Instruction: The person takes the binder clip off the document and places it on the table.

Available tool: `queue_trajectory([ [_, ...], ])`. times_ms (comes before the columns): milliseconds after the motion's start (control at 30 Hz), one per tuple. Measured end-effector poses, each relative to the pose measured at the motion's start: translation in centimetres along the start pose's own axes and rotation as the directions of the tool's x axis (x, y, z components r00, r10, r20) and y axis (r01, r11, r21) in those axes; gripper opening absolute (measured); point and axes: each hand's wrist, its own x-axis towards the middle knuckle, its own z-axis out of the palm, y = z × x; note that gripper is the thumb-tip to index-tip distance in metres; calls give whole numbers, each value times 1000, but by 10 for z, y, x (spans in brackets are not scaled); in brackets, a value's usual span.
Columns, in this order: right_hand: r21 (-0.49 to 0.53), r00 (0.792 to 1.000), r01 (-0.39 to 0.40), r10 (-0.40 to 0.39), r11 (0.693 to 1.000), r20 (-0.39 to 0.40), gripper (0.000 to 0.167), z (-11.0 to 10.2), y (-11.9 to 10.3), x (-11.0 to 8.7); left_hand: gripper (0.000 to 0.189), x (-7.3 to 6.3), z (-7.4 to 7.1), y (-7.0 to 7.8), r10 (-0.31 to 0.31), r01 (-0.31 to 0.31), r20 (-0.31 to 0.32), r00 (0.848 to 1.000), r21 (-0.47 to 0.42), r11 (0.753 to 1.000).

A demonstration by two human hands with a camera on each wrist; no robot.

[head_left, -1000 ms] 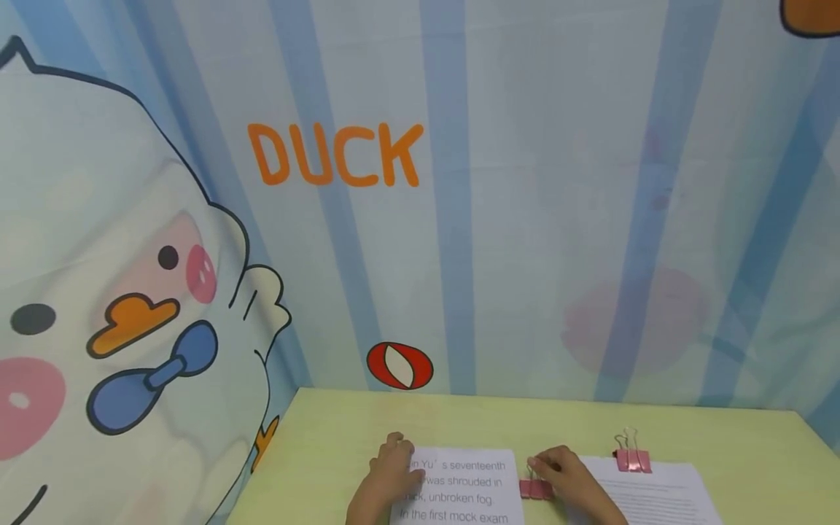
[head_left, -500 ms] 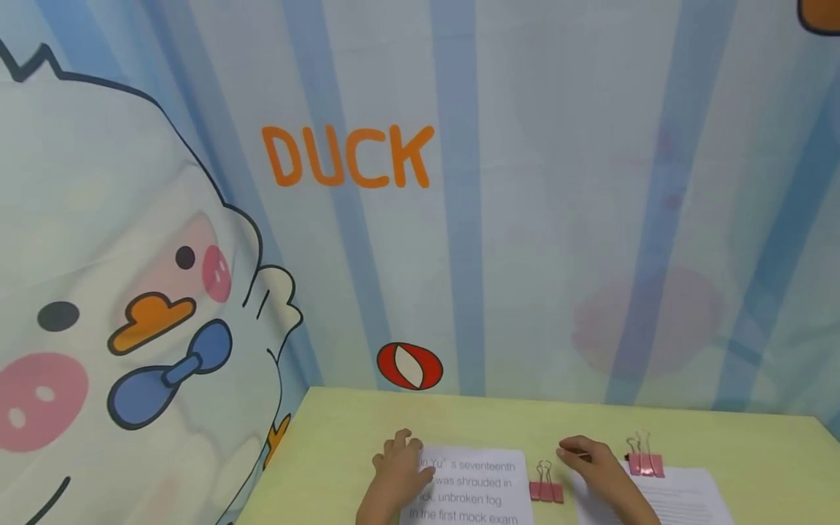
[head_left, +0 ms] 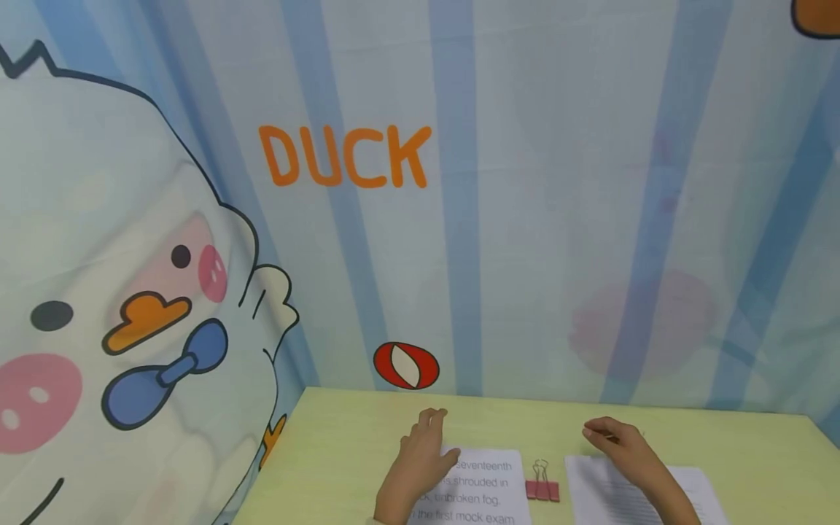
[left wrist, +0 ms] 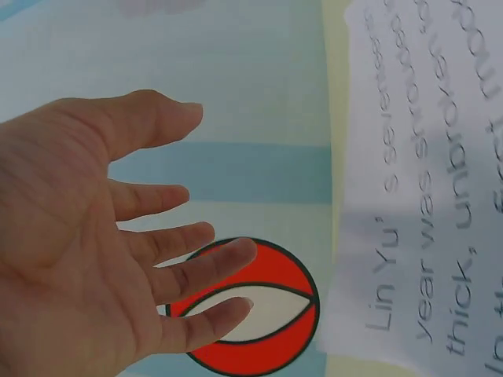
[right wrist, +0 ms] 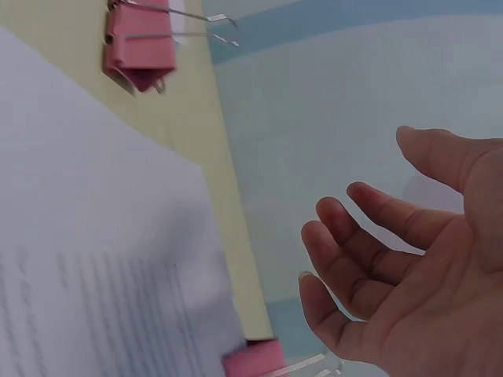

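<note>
Pink binder clip (head_left: 542,491) is set between large-print sheet (head_left: 482,487) and small-print sheet (head_left: 599,494), long axis crosswise, left of right hand (head_left: 623,448), seemingly the nearer. Nothing is held: right fingers half-curled, left hand (head_left: 423,456) spread.

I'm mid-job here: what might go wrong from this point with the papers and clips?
The middle pink clip sits between the large-print sheet and the small-print sheet, so sliding either sheet sideways could knock it.

The right hand hides nearly all of the other pink clip in the head view, so reaching for it there may miss.

The left hand seems not to grip the large-print sheet, which might shift if brushed.
</note>
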Motion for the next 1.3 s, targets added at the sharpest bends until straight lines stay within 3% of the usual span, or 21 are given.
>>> queue_trajectory([
  [233, -28, 998, -18, 17, 999, -60, 44, -26, 5, -4, 64, 10, 4, 17, 56, -55, 49, 997, -6, 998],
  [500, -93, 994, -35, 25, 995, -107, 45, -44, 12, -8, 69, 16, 11, 26, 85, -79, 80, 993, -75, 994],
  [667, -132, 988, -58, 38, 990, -151, 46, -49, 18, -9, 62, 19, 20, 36, 116, -106, 103, 988, -90, 990],
  [867, -111, 972, -154, 131, 982, -193, 56, -49, 26, -9, 59, 19, 34, 52, 138, -120, 144, 980, -131, 984],
  [1100, -82, 973, -172, 156, 982, -168, 56, -38, 40, -10, 54, 16, 48, 63, 127, -98, 186, 974, -161, 982],
  [1300, -55, 973, -190, 181, 980, -142, 55, -28, 50, -18, 42, 10, 65, 71, 171, -140, 221, 960, -147, 979],
])
